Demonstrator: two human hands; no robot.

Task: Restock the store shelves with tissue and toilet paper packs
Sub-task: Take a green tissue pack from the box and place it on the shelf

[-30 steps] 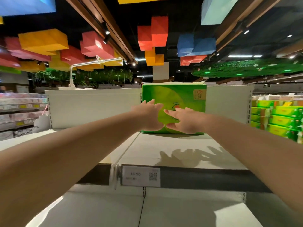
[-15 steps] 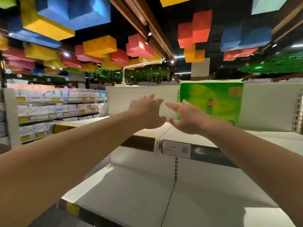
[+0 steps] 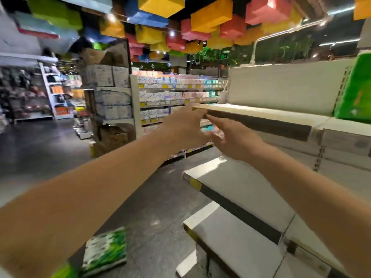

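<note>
We are viewing through one wide-angle head camera, looking forward and slightly down along both outstretched forearms. It is facing down the aisle floor point(image 3: 50, 153), with the near shelves point(image 3: 251, 113) lying close at the right edge.

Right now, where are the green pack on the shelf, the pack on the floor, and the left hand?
Shelf pack point(image 3: 355, 91), head view, its front face.
Floor pack point(image 3: 105, 250), head view, its top face.
Left hand point(image 3: 183, 127), head view, its back.
</note>
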